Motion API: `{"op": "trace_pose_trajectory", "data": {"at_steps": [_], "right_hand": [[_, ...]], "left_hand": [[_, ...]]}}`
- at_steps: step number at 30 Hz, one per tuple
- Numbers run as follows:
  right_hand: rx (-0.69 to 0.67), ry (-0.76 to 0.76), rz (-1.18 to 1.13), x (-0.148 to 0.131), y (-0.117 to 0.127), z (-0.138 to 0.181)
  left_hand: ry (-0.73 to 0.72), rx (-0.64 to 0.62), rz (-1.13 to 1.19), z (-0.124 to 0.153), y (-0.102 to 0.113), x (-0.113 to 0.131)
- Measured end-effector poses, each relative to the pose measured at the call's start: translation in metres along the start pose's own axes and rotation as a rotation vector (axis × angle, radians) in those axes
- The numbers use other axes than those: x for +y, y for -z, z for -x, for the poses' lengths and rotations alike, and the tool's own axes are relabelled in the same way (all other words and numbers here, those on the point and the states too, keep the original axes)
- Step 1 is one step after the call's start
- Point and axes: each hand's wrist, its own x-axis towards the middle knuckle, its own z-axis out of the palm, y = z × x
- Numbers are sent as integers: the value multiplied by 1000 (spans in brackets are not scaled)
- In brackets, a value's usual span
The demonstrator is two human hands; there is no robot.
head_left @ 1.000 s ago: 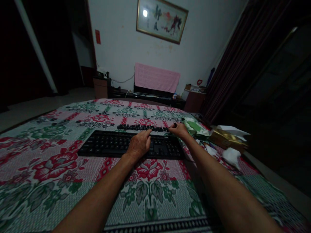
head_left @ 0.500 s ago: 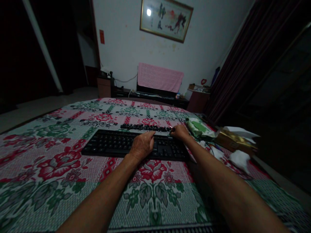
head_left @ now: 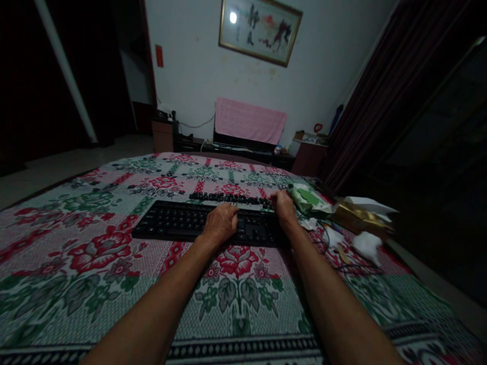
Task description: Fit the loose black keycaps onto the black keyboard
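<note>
A black keyboard [head_left: 171, 221] lies on the flowered cloth in front of me. Behind its far edge runs a row of small loose black keycaps [head_left: 213, 197]. My left hand [head_left: 221, 223] rests over the middle of the keyboard, fingers curled together; anything they grip is too small or hidden to name. Over the keyboard's far right corner is my right hand [head_left: 283, 207], its bent fingertips at the right end of the keycap row. Those fingers are drawn together, and whatever may be between them cannot be made out.
Right of the keyboard lie a green and white tissue pack [head_left: 310, 198], a gold box [head_left: 359, 215], crumpled white tissues [head_left: 367, 247] and a dark cable [head_left: 350, 266]. A patterned cloth [head_left: 95, 248] covers the surface. Beyond stands a low cabinet with a pink towel [head_left: 251, 119] above it.
My right hand has shifted slightly, its fingers lifting at the end of the keycap row. My left hand has moved a little to the left. The view has tilted slightly.
</note>
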Motion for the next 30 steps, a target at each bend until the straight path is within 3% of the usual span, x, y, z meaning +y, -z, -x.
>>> {"op": "trace_pose_trajectory", "data": {"at_steps": [5, 8, 13, 18, 23, 26, 30], "right_hand": [[-94, -20, -9, -18, 1, 22], [-213, -59, -130, -23, 2, 30], [-344, -58, -317, -16, 4, 32], [-404, 70, -260, -12, 11, 29], [-539, 40, -275, -18, 19, 31], [-532, 74, -270, -19, 16, 32], [-443, -1, -273, -17, 9, 30]], "left_hand": [[-128, -28, 11, 1, 0, 0], [-200, -67, 15, 1, -2, 1], [-177, -102, 8, 2, -6, 1], [-169, -96, 2, 2, -7, 1], [-174, -97, -1, 2, -8, 1], [-184, -102, 10, 2, -7, 0], [-181, -101, 12, 2, -6, 1]]}}
